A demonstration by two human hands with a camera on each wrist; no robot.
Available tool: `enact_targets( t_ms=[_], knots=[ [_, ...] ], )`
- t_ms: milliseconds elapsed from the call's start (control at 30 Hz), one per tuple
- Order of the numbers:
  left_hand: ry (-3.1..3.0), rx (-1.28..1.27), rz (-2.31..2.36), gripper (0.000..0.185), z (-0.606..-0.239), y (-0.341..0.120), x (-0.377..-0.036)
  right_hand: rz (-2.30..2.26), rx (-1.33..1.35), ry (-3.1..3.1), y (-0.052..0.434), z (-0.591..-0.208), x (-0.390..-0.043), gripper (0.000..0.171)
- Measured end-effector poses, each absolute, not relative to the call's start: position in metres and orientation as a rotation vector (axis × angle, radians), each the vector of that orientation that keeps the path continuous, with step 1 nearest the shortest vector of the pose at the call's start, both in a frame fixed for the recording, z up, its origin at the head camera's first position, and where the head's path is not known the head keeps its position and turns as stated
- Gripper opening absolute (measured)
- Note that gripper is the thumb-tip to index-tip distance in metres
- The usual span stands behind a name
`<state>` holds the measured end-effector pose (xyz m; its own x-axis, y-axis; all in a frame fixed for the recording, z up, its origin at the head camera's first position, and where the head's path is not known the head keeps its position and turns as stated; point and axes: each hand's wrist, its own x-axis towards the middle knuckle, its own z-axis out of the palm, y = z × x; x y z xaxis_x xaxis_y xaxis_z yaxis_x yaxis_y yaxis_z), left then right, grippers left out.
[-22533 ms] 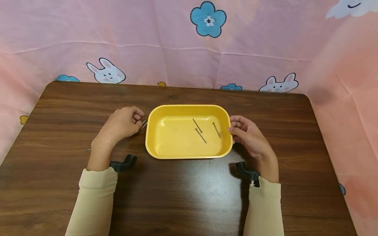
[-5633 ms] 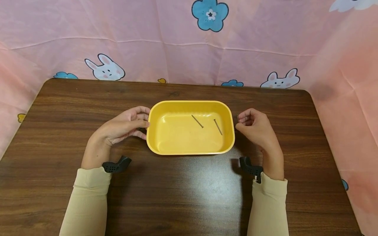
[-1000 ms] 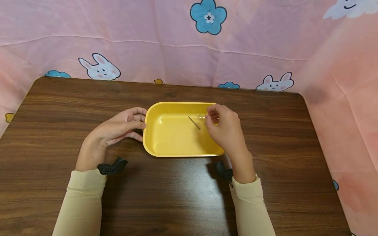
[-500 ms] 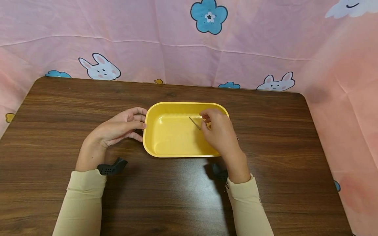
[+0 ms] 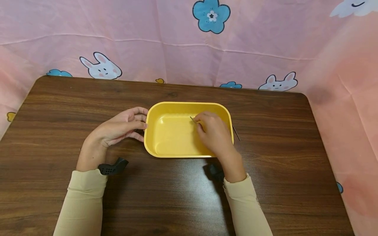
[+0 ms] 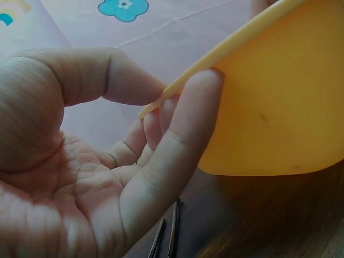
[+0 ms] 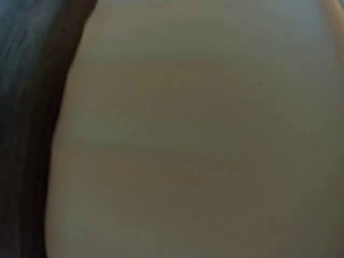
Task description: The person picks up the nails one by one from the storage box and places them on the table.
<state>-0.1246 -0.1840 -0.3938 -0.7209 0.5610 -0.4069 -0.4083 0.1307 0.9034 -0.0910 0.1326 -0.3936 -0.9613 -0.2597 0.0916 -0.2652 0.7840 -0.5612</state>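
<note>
A yellow plastic bin (image 5: 168, 137) stands mid-table. My left hand (image 5: 122, 126) holds its left rim, thumb on the outer edge, and in the left wrist view the fingers pinch the bin wall (image 6: 279, 107). My right hand (image 5: 214, 132) reaches over the right part of the bin, thumb and fingertips pinching a nail (image 5: 192, 119) whose thin end sticks out to the left; the rest of it is hidden. Outside the bin's right wall another nail (image 5: 236, 133) lies on the table. Under the left hand, two dark nails (image 6: 173, 228) show side by side.
The brown wood-grain table (image 5: 165, 203) carries all of this. A pink patterned cloth (image 5: 133, 29) hangs behind it and at the sides. The right wrist view is blurred and mostly filled by a pale surface (image 7: 188, 129).
Nails in the bin dropped from three to two, then one in sight. The right hand moved from beside the bin to over it, then left onto the nail. The left hand switched to holding the rim.
</note>
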Motion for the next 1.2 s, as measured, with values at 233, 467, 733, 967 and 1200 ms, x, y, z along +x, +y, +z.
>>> enact_targets(
  t_ms=[233,467,733,967,1200],
  knots=[
    [1.688,0.156,1.684,0.045,-0.3932,-0.1839,-0.1253,0.918,0.443,-2.953,0.1294,-0.3975,-0.0919,0.017],
    [1.685,0.15,1.682,0.045,-0.3934,-0.1832,-0.1258,0.898,0.465,-2.965,0.1299,-0.4017,-0.0915,0.017],
    [1.689,0.149,1.694,0.046,-0.3932,-0.1843,-0.1242,0.867,0.477,-2.999,0.1278,-0.4026,-0.091,0.019],
    [1.696,0.153,1.694,0.047,-0.3923,-0.1852,-0.1234,0.862,0.445,-3.019,0.1257,-0.4008,-0.0906,0.017],
    [1.693,0.15,1.698,0.044,-0.394,-0.1843,-0.1231,0.767,0.388,-3.039,0.1242,-0.4023,-0.0884,0.019]
  ],
)
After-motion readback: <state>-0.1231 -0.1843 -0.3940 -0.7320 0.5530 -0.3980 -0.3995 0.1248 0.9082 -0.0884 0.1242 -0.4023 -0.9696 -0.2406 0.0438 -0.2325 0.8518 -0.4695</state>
